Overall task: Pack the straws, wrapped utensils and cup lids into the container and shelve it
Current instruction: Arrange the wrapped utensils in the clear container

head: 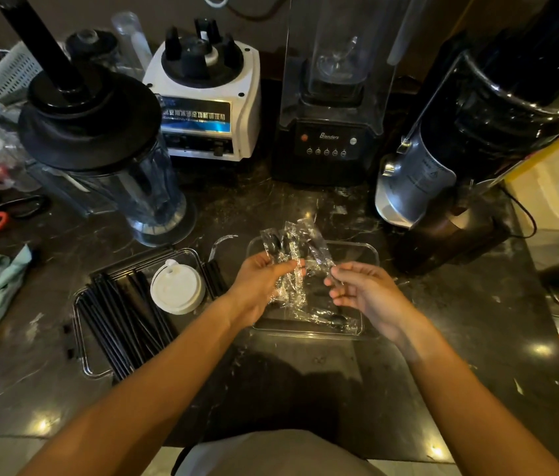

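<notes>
Now, on the dark marble counter, the clear container sits dead centre, our landmark. Just left of it, a clear tray carries black straws and white cup lids. Above the container, the left hand grips a bundle of wrapped utensils, fingers curled around the plastic, while the right hand pinches one wrapped piece.

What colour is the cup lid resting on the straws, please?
White; the cup lid shows clearly in the head view, lying on black straws.
</notes>
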`<control>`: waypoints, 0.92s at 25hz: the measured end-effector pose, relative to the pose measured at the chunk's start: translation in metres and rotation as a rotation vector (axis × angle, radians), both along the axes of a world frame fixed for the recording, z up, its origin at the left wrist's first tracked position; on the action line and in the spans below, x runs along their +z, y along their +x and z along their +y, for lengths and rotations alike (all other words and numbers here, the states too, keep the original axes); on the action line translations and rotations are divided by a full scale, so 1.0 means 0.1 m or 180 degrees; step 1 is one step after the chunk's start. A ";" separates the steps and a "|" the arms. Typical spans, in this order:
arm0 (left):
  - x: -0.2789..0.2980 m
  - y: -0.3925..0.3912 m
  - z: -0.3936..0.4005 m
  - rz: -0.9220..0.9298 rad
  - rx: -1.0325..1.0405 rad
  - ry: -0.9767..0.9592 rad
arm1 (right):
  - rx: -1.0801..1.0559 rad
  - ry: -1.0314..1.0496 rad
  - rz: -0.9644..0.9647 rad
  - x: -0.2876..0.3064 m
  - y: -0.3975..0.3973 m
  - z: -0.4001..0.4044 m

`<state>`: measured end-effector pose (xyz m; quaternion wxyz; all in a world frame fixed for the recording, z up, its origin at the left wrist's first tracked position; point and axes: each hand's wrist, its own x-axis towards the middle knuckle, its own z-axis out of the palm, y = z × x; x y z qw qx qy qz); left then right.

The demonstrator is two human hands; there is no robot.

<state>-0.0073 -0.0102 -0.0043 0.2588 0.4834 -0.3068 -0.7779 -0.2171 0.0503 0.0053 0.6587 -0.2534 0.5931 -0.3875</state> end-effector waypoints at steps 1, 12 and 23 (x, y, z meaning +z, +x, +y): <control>0.03 -0.04 0.01 0.0085 -0.0020 0.0028 | 0.0029 -0.0007 0.0006 0.00 0.03 0.02; 0.05 -0.04 0.10 0.0074 -0.0163 -0.0079 | 0.0583 -0.0245 0.1171 -0.02 0.28 0.07; 0.02 0.12 -0.07 -0.0400 0.0160 -0.0593 | 0.2887 0.0362 0.3874 -0.26 0.20 -0.02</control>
